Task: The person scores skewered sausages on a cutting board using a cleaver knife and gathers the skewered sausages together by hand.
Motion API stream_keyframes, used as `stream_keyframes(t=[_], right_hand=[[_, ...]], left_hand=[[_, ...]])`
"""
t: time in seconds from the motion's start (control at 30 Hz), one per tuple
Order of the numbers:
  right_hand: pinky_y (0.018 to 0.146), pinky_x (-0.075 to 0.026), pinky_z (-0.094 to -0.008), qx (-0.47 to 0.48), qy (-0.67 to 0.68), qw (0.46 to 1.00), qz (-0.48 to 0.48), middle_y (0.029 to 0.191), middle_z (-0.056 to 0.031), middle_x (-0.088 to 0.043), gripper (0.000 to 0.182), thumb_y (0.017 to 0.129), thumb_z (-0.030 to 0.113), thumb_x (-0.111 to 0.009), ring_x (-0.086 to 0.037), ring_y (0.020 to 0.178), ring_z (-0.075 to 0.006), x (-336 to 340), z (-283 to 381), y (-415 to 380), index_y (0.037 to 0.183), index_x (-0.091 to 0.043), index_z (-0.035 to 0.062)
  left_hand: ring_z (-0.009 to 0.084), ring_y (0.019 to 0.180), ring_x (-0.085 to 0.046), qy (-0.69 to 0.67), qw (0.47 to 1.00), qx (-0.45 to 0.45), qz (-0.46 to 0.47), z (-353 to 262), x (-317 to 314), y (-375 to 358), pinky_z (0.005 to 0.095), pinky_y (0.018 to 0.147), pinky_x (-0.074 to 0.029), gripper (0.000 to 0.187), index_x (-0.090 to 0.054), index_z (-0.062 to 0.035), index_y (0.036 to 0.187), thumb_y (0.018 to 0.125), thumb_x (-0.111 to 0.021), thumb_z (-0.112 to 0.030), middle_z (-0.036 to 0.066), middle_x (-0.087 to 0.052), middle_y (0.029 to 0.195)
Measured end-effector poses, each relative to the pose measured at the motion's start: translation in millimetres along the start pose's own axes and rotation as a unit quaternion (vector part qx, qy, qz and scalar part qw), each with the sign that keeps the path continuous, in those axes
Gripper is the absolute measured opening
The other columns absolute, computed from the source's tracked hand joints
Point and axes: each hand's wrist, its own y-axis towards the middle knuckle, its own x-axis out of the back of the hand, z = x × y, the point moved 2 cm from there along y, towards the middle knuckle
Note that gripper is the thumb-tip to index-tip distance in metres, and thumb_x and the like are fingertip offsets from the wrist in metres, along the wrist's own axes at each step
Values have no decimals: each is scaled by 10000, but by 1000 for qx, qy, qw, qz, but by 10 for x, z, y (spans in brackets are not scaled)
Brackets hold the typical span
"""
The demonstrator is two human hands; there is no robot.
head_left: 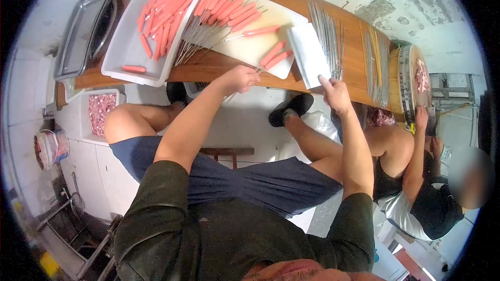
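Observation:
My left hand point(240, 79) is closed around thin skewers, whose tails stick out below the fist. Their far ends lead toward two pink sausages point(273, 54) at the front of the white cutting board point(216, 47). In my right hand point(336, 95) is a cleaver point(309, 54) with a broad, pale, rectangular blade; the fingers hide its handle. The blade lies over the board's right corner, just right of the two sausages. Skewered sausages point(229, 10) are piled on the board's far left part, their bare sticks pointing toward me.
A white bin point(112, 65) of loose sausages stands left of the board. Metal trays point(83, 34) are further left. Bare metal skewers point(324, 26) and more sticks point(376, 67) lie to the right. Beside me, a co-worker's hand point(421, 117) is near a round chopping block point(416, 96) with meat.

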Motion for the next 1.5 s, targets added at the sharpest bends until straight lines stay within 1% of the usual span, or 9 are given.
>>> stream_keyframes(t=[0.07, 0.1, 0.3, 0.37, 0.43, 0.6, 1.2, 1.37, 1.5], right_hand=[[481, -444, -304, 49, -51, 997, -4, 613, -76, -592, 516, 899, 442, -650, -547, 503, -135, -166, -158, 193, 811, -652, -66], [507, -462, -313, 33, -64, 997, 7, 637, -91, -616, 523, 897, 448, -648, -577, 530, -152, -227, -53, 169, 831, -663, -70], [702, -509, -389, 34, -141, 989, 27, 727, -170, -678, 530, 877, 488, -637, -659, 703, -280, -597, -60, 349, 869, -702, -38], [725, -508, -395, 23, -144, 989, 21, 755, -188, -683, 531, 872, 493, -635, -667, 732, -299, -624, -71, 353, 861, -707, -33], [743, -506, -399, 23, -145, 989, 16, 780, -203, -686, 534, 870, 496, -632, -672, 760, -316, -625, -8, 323, 864, -707, -33], [758, -503, -411, 45, -181, 982, 2, 799, -229, -678, 542, 878, 491, -621, -668, 790, -352, -647, 50, 339, 905, -694, -45], [728, -513, -391, 63, -173, 982, 29, 816, -235, -691, 507, 909, 426, -589, -690, 798, -324, -454, 226, 159, 912, -679, -74], [709, -502, -384, 17, -209, 976, 65, 715, -189, -659, 530, 895, 452, -616, -634, 689, -306, -222, -40, 131, 873, -674, -74], [763, -503, -412, 73, -193, 979, -1, 809, -243, -681, 549, 890, 478, -608, -668, 799, -369, -355, 168, 310, 935, -685, -64]], left_hand=[[83, 479, -431, -214, 952, 215, 26, -204, 78, 12, 234, 417, -308, 193, -601, -23, 997, 930, -599, -204, -2, -504, 676], [58, 483, -399, -328, 877, 350, 27, -301, 87, 4, 214, 420, -284, 199, -602, -28, 989, 937, -598, -219, -21, -484, 673], [71, 477, -427, -286, 898, 333, -28, -343, 53, -27, 230, 413, -306, 231, -589, -17, 960, 964, -561, -247, -7, -493, 665], [76, 473, -433, -177, 967, 183, -3, -178, 53, -27, 232, 415, -313, 232, -583, -19, 943, 969, -549, -247, -4, -492, 655], [80, 468, -436, -147, 978, 149, -1, -219, 55, -18, 235, 416, -320, 229, -576, -22, 923, 972, -539, -242, 0, -491, 645], [90, 456, -434, -279, 901, 327, -60, -359, 14, -1, 249, 415, -327, 209, -572, -26, 895, 968, -517, -214, 9, -488, 633], [91, 459, -397, -273, 894, 350, -63, -332, 53, 7, 252, 404, -304, 192, -566, -34, 871, 964, -500, -188, -4, -463, 627], [88, 451, -396, -291, 886, 357, -59, -313, 56, 18, 256, 398, -302, 183, -574, -30, 859, 952, -519, -177, -3, -466, 614], [83, 436, -395, -282, 894, 342, -62, -293, 50, -9, 254, 389, -294, 189, -576, -28, 849, 941, -543, -190, -4, -468, 607]])
